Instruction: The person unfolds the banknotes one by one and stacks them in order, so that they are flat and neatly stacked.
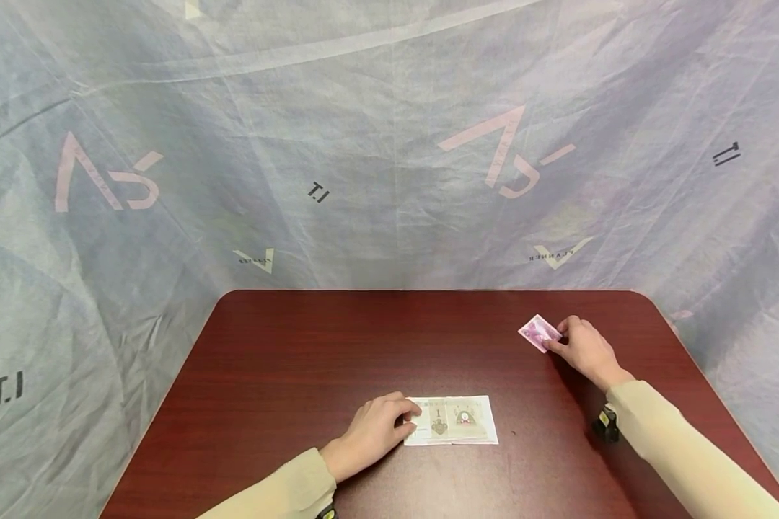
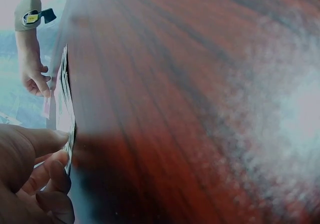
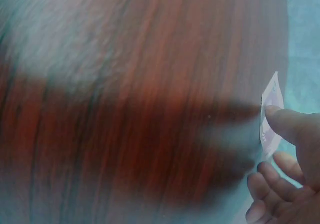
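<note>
The left hand [image 1: 371, 432] rests near the front edge of the surface [image 1: 311, 346], a little left of centre, its curled fingers and thumb pinching the left short end of a pale banknote [image 1: 454, 420]. In the left wrist view the fingertips [image 2: 52, 161] sit right at that edge of the note [image 2: 65, 111]. The note lies flat, its long axis running left to right, parallel to the front edge, and stretches rightward away from the hand.

The right hand [image 1: 584, 349] is further back, toward the rear right corner, well apart from the left. Its thumb and forefinger pinch the near corner of a small pink banknote [image 1: 540, 332], which lies to the hand's left, tilted diagonally to the surface's edges; the right wrist view shows the thumb [image 3: 287, 124] on the pink note's [image 3: 270, 111] edge, the other fingers curled below.

Each hand is nearest its own note. Beyond the dark reddish wood hangs a wrinkled grey-blue printed sheet [image 1: 389, 144].
</note>
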Tool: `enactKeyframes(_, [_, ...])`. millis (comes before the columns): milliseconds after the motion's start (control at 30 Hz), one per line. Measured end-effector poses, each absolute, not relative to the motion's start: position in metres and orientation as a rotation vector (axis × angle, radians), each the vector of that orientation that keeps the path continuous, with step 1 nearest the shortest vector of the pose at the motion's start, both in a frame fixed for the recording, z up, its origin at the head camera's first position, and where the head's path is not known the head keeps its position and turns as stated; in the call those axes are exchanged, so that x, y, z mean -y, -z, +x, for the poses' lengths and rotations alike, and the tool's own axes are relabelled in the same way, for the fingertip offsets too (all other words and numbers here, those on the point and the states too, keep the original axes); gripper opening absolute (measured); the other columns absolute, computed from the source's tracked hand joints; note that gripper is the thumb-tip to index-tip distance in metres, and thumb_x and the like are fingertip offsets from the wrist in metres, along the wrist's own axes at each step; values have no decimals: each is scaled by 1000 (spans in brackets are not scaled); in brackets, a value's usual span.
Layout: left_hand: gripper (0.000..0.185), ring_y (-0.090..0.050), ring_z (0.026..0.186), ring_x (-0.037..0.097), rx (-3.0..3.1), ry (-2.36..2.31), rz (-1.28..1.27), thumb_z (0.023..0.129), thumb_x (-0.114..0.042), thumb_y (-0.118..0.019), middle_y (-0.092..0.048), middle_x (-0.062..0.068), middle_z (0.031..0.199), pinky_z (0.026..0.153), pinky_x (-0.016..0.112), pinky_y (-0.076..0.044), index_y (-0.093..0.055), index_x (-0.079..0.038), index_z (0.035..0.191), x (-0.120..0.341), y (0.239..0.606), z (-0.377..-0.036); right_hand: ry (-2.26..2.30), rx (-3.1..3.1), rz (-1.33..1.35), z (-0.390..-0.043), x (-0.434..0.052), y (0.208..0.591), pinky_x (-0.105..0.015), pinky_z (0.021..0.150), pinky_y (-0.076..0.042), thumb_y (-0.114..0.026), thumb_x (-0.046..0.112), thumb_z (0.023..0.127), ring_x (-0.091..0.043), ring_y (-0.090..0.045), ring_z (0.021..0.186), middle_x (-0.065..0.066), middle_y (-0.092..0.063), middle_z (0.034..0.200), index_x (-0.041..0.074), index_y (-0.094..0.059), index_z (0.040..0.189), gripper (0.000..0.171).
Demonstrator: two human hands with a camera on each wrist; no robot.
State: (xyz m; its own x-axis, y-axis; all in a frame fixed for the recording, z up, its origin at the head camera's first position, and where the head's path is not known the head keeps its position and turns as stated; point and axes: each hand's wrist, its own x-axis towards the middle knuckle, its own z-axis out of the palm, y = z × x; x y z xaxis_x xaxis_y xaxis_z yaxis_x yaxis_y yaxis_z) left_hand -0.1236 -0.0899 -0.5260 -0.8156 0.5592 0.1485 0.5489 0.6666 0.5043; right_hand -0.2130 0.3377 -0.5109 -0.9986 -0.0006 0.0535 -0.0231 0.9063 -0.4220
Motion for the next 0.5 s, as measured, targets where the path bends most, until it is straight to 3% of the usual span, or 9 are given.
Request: enactKeyframes(500, [16, -57, 74, 0, -2850, -831, 961, 90, -10, -79, -64, -9, 87, 63, 20, -47, -78, -15, 105, 90, 523, -123, -697, 2832, 153, -213, -334, 522, -51, 71, -52, -72, 4, 91, -32, -68, 78, -16, -72, 87, 1, -63, 97, 11])
